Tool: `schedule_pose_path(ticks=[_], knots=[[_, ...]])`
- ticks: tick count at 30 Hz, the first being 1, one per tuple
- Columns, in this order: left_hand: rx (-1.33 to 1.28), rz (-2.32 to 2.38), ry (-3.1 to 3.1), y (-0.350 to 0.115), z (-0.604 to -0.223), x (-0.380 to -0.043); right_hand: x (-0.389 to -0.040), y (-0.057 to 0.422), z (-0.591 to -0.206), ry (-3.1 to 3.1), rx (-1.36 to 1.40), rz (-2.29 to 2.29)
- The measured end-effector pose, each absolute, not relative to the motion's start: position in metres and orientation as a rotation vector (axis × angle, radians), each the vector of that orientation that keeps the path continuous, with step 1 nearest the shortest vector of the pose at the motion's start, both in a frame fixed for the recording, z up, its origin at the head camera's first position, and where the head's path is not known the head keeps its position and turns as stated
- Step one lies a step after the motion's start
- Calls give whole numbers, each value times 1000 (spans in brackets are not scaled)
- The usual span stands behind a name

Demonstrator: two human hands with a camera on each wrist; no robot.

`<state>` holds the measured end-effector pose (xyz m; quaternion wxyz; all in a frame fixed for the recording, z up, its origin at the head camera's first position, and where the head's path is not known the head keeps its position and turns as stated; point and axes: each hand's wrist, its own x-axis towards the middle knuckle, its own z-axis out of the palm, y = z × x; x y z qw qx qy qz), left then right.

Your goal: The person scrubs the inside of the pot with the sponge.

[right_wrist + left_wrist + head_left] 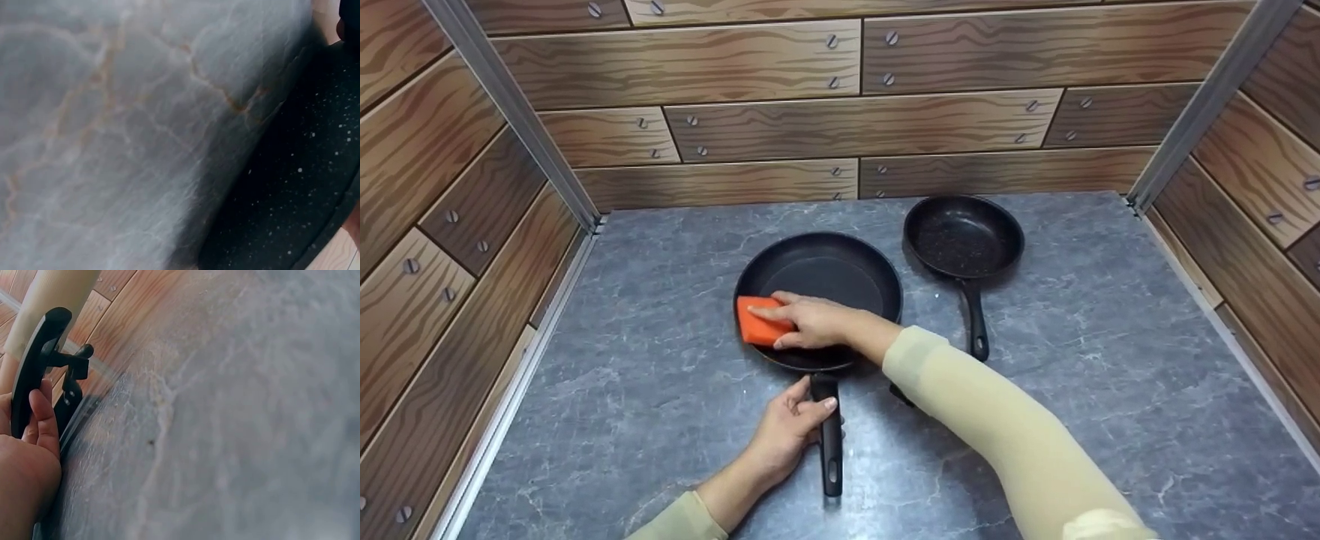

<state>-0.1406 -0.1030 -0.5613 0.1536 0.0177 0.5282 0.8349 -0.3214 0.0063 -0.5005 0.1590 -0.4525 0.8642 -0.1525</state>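
A large black frying pan (832, 262) lies on the grey marbled table, its handle towards the person. My left hand (791, 427) grips that handle near the pan, thumb on top; the left wrist view shows the fingers wrapped about the handle (35, 365). With my right hand (814, 321), I hold an orange cloth (756, 330) against the pan's near left inner wall, fingers spread across it. The right wrist view shows only the pan's speckled black outer side (287, 169) beside the tabletop; the cloth is out of that view.
A smaller black frying pan (964, 236) stands at the back right, its handle (976, 322) pointing forward near my right sleeve (997, 420). A dark piece (900, 395) shows below that forearm. Wood-patterned walls (765, 60) enclose the table (645, 360) at the back and sides.
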Motion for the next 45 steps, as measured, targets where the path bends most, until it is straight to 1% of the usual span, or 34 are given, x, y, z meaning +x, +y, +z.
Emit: schedule_pose_path(ticks=[11,20,33,45], knots=[[24,2387,1517,-101,-559,-138,-327,0,-500,2617,-1245,-389],[18,2390,1533,-103,-560,-138,-336,-9,-503,2757,-1274,-252],[46,2399,1518,-102,-563,-136,-347,-19,-504,2856,-1143,-23],[40,2413,1526,-102,-563,-141,-361,-19,-503,2925,-936,-51]])
